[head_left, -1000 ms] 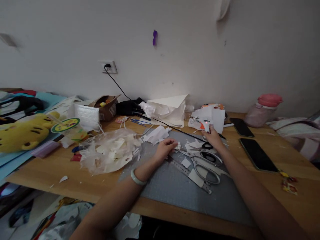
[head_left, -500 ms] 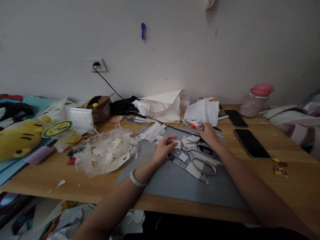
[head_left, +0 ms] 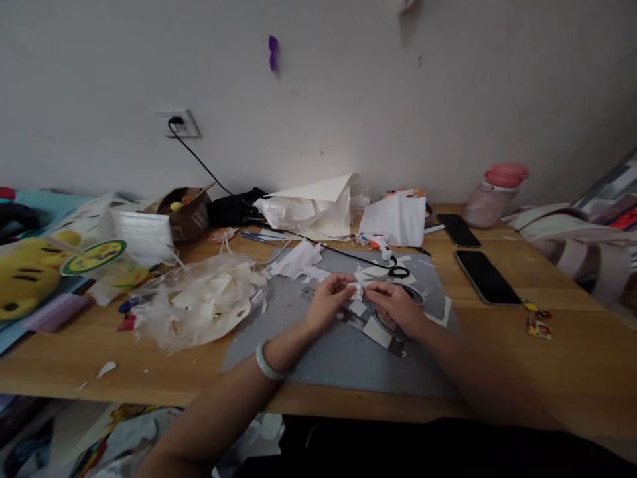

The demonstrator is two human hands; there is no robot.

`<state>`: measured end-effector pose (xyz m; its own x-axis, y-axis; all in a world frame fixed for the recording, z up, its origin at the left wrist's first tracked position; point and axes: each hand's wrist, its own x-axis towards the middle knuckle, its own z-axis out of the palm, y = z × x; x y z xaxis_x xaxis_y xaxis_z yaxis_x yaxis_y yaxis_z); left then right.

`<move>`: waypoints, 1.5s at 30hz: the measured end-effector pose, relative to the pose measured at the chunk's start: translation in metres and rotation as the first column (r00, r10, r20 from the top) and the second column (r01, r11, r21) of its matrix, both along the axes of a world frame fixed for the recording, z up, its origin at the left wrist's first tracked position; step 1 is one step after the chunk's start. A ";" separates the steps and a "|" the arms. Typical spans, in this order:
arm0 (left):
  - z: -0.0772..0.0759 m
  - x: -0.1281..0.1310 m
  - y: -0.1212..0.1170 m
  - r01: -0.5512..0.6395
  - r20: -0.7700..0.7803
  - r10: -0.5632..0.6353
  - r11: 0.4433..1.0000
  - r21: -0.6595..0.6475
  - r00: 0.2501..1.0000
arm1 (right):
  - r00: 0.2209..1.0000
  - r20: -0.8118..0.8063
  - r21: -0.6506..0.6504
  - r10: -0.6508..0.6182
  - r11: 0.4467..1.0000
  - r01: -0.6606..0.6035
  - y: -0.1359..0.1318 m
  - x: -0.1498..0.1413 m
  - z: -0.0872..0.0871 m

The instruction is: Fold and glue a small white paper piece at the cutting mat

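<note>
My left hand [head_left: 329,304] is closed in a pinch on a small white paper piece [head_left: 357,291], held low over the grey cutting mat [head_left: 328,368]. From the other side, my right hand [head_left: 397,308] pinches at the same piece; its fingertips partly cover it. Scissors [head_left: 417,293] lie under and behind the right hand, mostly hidden. Below the hands a metal ruler [head_left: 395,346] rests on the mat among white scraps. A white and orange hot glue gun [head_left: 382,247] lies at the mat's far edge.
A plastic bag of scraps [head_left: 199,302] is to the left, near a lidded cup [head_left: 99,262]. Two phones [head_left: 485,277] and a pink bottle [head_left: 492,196] stand or lie at right. A black cord [head_left: 343,253] crosses the back of the mat.
My right hand has left the glue gun at the back and come down to the white piece at my left fingers. The glue gun now lies uncovered. The view has shifted slightly right.
</note>
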<state>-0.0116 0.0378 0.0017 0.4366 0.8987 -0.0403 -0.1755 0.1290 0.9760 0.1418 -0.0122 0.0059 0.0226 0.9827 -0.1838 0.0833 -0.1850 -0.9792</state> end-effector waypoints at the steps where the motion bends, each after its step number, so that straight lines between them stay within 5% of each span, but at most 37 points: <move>1: 0.000 0.001 -0.002 0.005 0.004 -0.005 1.000 -0.010 1.000 | 0.999 -0.036 -0.023 0.000 1.000 -0.001 0.000 -0.001 -0.001; 18: 0.004 0.005 -0.008 0.014 -0.004 -0.014 1.000 0.021 1.000 | 0.974 -0.213 0.030 0.081 0.997 -0.076 0.002 -0.001 -0.018; 45: -0.010 0.000 0.000 0.036 -0.138 -0.017 0.990 0.139 0.990 | 0.986 -0.162 -0.028 0.045 0.998 -0.050 0.001 -0.004 -0.012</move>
